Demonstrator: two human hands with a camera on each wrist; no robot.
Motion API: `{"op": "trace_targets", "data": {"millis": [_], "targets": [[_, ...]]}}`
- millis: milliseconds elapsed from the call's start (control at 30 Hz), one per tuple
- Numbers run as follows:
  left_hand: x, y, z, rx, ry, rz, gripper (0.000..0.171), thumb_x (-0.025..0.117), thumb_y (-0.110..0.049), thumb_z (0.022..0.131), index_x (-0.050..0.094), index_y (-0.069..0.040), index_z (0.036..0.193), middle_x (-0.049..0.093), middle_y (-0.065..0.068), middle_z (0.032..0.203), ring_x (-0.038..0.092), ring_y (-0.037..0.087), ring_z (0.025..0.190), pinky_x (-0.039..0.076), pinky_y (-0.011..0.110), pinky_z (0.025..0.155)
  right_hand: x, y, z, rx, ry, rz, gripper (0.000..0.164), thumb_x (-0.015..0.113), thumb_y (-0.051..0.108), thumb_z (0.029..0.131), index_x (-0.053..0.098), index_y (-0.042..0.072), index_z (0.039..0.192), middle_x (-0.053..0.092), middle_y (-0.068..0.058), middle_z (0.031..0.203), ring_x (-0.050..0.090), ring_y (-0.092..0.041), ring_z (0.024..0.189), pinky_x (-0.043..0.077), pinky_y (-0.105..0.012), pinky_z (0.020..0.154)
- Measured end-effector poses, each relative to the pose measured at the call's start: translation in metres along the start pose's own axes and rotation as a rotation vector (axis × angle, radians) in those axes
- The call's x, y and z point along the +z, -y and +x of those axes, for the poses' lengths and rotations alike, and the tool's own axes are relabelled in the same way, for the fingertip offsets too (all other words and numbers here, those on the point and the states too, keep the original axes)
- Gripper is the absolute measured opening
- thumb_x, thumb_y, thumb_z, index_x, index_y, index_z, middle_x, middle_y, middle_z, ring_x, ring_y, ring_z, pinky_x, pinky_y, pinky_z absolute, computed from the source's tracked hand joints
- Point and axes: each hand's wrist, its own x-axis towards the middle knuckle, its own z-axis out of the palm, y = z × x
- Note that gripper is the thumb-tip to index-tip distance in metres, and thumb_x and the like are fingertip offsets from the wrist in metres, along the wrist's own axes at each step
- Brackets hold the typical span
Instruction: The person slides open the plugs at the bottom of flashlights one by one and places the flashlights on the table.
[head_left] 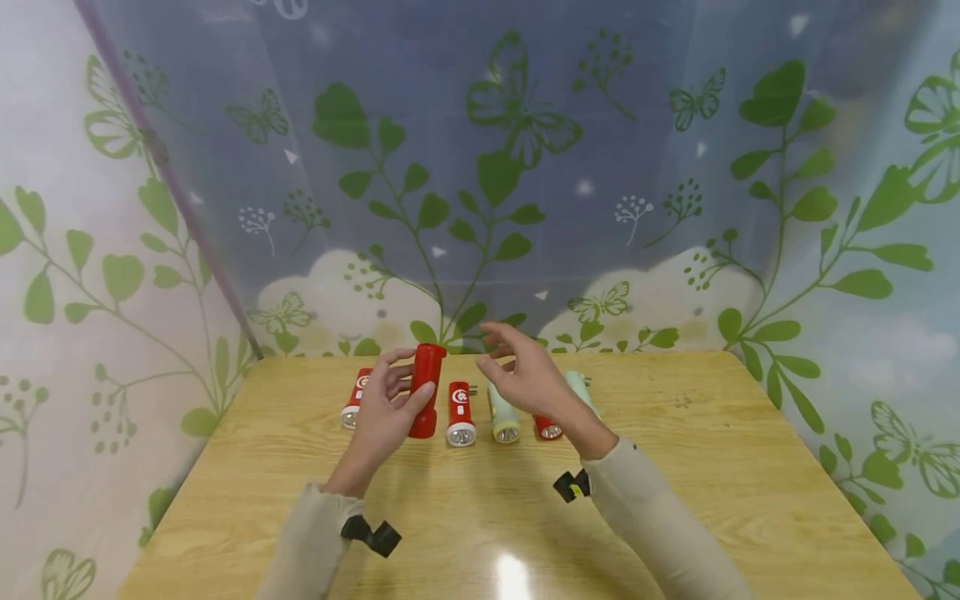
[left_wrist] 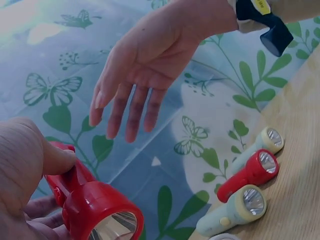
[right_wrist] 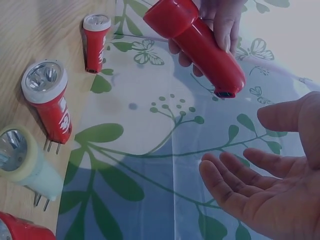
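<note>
A plain red flashlight (head_left: 427, 390) is gripped in my left hand (head_left: 384, 414), raised above the table with fingers and thumb around its body. Its lens end points down toward me in the head view, and the left wrist view shows the reflector of the held flashlight (left_wrist: 97, 202). Off to the right, my right hand (head_left: 528, 382) hovers over the row of flashlights, touching nothing. Seen from the right wrist, that hand (right_wrist: 280, 187) has loosely extended fingers and thumb apart, a short gap from the red flashlight's tail end (right_wrist: 222, 75).
On the wooden table (head_left: 480, 508) lie a red flashlight with white rim (head_left: 351, 414), a similar one (head_left: 460, 410), a pale green flashlight (head_left: 504, 418), a red one (head_left: 549, 429) and another pale green one (head_left: 577, 385). Some show plug prongs. A leaf-patterned curtain (head_left: 450, 167) stands behind.
</note>
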Motion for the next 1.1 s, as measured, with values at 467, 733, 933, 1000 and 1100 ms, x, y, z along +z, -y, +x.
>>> {"op": "trace_targets", "data": {"millis": [467,733,933,1000,1100], "targets": [[0.011,-0.006,-0.005,0.029,0.04,-0.041,0.056,0.068,-0.003,0.095,0.044,-0.017,0.143,0.064,0.016,0.136,0.065,0.029,0.117,0.058,0.043,0.099,0.01,0.012,0.008,-0.097,0.039,0.026,0.048,0.062,0.025,0.101,0.051,0.013,0.147,0.06,-0.012,0.14,0.065,-0.028,0.121,0.056,-0.045,0.1],[0.015,-0.01,-0.003,0.06,0.042,-0.029,0.054,0.068,-0.001,0.094,0.046,-0.013,0.142,0.065,0.018,0.133,0.066,0.028,0.115,0.059,0.033,0.095,0.014,0.016,0.012,-0.119,0.058,0.02,0.049,0.064,0.024,0.1,0.051,0.011,0.145,0.061,-0.015,0.14,0.065,-0.028,0.121,0.058,-0.043,0.098],[0.016,-0.01,-0.004,0.079,0.064,-0.024,0.053,0.068,-0.003,0.094,0.046,-0.014,0.141,0.067,0.017,0.132,0.065,0.029,0.116,0.058,0.032,0.096,0.018,0.019,0.014,-0.12,0.074,0.026,0.047,0.064,0.023,0.1,0.053,0.012,0.144,0.063,-0.012,0.135,0.067,-0.027,0.118,0.058,-0.044,0.098],[0.016,-0.01,-0.005,0.067,0.069,-0.037,0.053,0.068,-0.003,0.095,0.046,-0.015,0.141,0.067,0.016,0.132,0.065,0.028,0.116,0.058,0.029,0.095,0.019,0.019,0.014,-0.127,0.083,0.026,0.047,0.063,0.022,0.1,0.053,0.012,0.144,0.064,-0.011,0.134,0.067,-0.028,0.117,0.058,-0.044,0.097],[0.015,-0.01,-0.007,0.06,0.076,-0.049,0.053,0.067,-0.003,0.095,0.046,-0.015,0.141,0.066,0.016,0.133,0.064,0.027,0.115,0.057,0.027,0.094,0.02,0.018,0.013,-0.14,0.087,0.028,0.045,0.063,0.022,0.1,0.054,0.012,0.143,0.065,-0.011,0.134,0.067,-0.029,0.116,0.059,-0.044,0.095]]}}
